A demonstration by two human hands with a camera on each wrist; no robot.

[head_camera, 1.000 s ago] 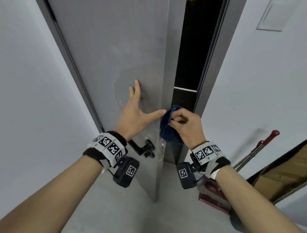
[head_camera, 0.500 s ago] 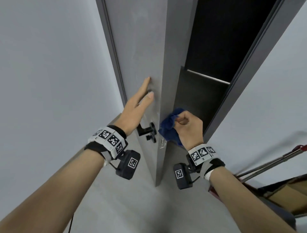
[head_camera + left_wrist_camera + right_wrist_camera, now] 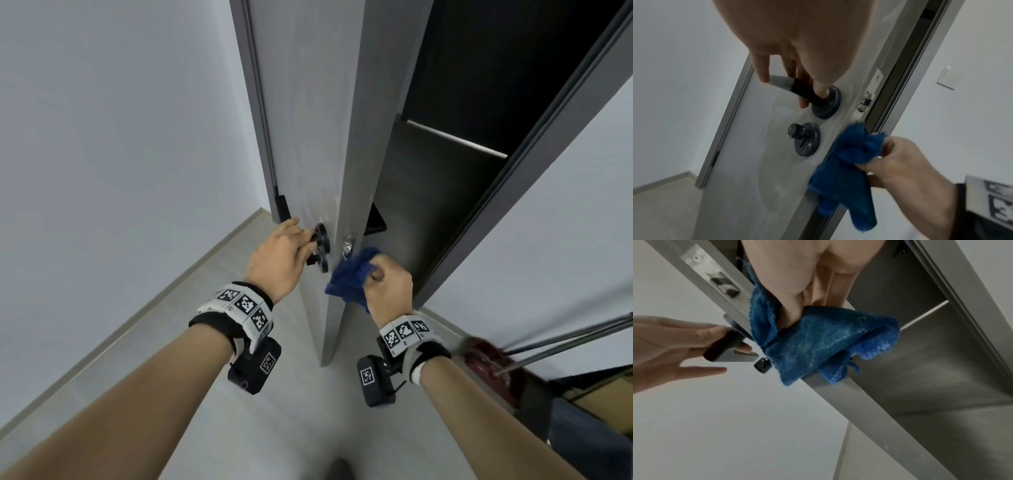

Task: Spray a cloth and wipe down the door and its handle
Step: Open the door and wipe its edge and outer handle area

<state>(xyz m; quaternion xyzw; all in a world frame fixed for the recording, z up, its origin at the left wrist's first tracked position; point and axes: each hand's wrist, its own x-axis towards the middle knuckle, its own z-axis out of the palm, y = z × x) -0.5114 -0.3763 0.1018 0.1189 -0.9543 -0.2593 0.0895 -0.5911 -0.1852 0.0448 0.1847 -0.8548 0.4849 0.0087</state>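
The grey door (image 3: 308, 102) stands ajar, its edge facing me. My left hand (image 3: 303, 241) is curled round the black lever handle (image 3: 797, 89), fingers over it and thumb under it (image 3: 744, 349). Below the lever sits a round thumb-turn lock (image 3: 799, 132). My right hand (image 3: 375, 272) grips a bunched blue cloth (image 3: 349, 281) against the door's edge, just below the metal latch (image 3: 347, 246). The cloth (image 3: 818, 344) drapes over the edge, and part of it (image 3: 851, 162) hangs down. Wet streaks show on the door face around the lock.
A dark opening (image 3: 479, 68) lies behind the door, bounded by a dark frame (image 3: 513, 171). White walls close in on both sides. A red cleaning tool with metal poles (image 3: 489, 359) leans at the lower right beside a box (image 3: 603, 387). A light switch (image 3: 945, 78) is on the wall.
My left hand slid down from lying flat on the door face and took hold of the lever handle. The right hand moved the cloth lower along the door edge. My view tilted downward.
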